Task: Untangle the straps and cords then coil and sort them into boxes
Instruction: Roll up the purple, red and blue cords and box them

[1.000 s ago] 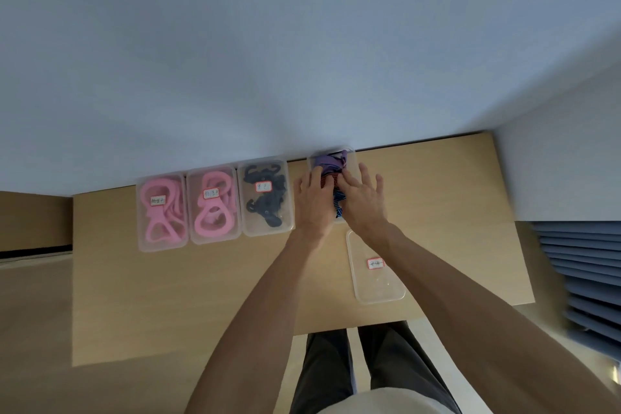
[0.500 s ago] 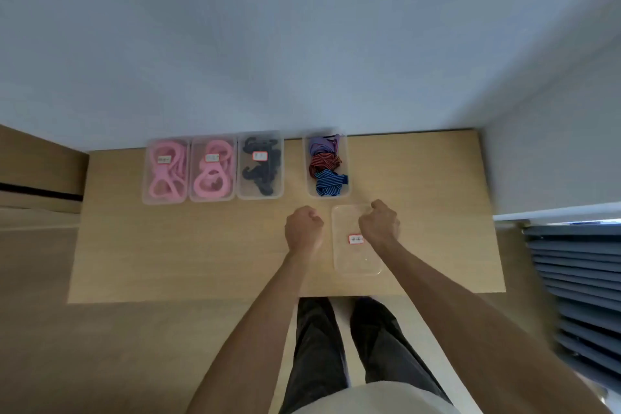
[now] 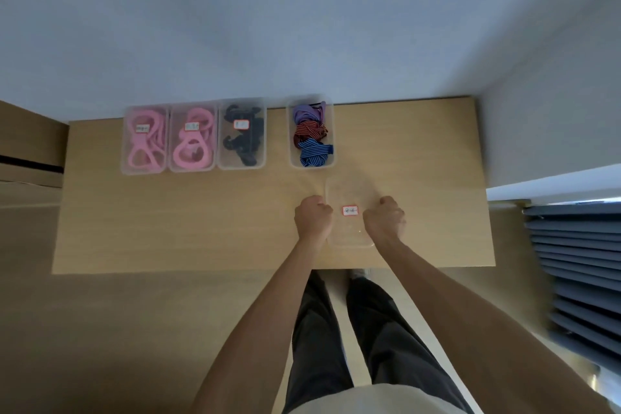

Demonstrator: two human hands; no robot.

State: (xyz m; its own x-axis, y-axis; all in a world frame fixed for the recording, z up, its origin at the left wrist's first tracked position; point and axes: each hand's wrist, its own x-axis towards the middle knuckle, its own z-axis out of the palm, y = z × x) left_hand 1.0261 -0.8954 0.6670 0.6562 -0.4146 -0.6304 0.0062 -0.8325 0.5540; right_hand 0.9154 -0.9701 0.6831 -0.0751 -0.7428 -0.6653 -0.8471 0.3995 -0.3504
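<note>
A clear open box [image 3: 291, 144] by the wall holds three coiled cords: purple [image 3: 306, 112], red-and-black striped [image 3: 308, 132] and blue striped [image 3: 314, 153]. In front of it a clear lid [image 3: 347, 190] with a red-edged label lies flat on the table. My left hand [image 3: 312, 217] is curled at the lid's left edge and my right hand [image 3: 384, 218] at its right edge. Both seem to grip the lid by its sides.
Three lidded clear boxes stand in a row at the back left: two with pink straps [image 3: 144, 139] [image 3: 192, 138], one with black straps [image 3: 242, 134]. The wooden table [image 3: 168, 228] meets the wall behind. Blue blinds [image 3: 578, 262] hang at the right. My legs show below the table's front edge.
Both hands have left the cord box and drawn back toward me, curling into fists and settling at the two sides of the lid. The camera has tilted.
</note>
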